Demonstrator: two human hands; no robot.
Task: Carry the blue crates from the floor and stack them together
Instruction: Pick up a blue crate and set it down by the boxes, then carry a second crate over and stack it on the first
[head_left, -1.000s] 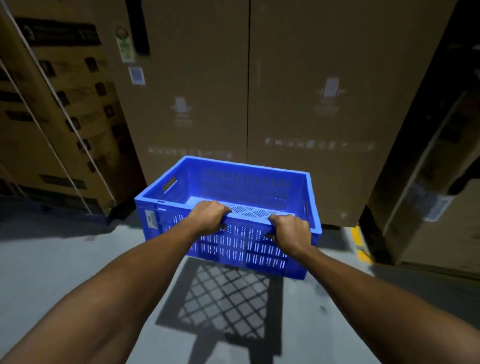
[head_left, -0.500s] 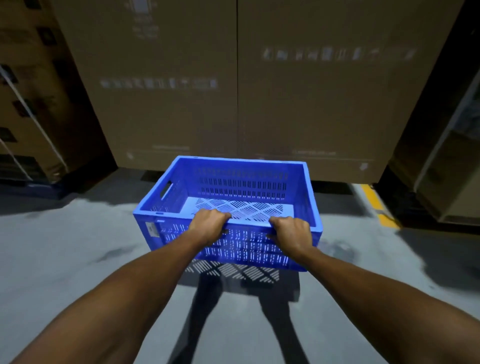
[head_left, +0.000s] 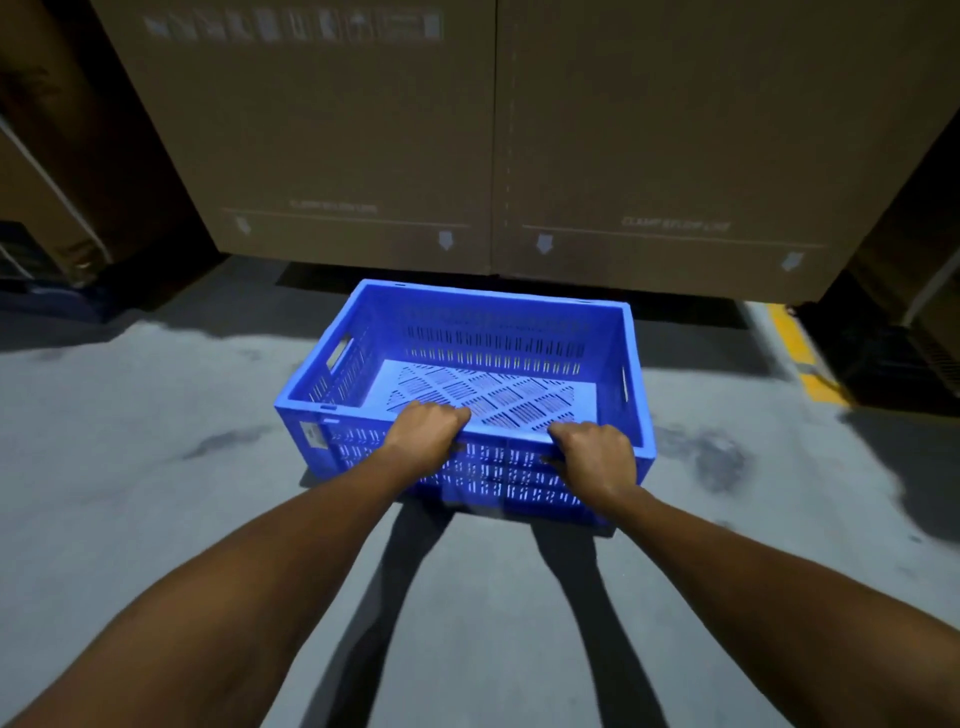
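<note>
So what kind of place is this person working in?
Probably a warehouse or stockroom: tall brown cardboard cartons printed with handling marks, a bare grey concrete floor with a yellow painted line, and a blue slotted plastic crate being handled.

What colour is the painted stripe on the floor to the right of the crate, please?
Yellow: the stripe shows in the head view.

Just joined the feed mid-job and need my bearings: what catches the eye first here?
A bright blue crate sits in the middle of the view, empty, low over the grey floor. The left hand and right hand each have a grip on its near rim. Behind it stand large cardboard boxes, and a yellow floor line shows at the right.
</note>
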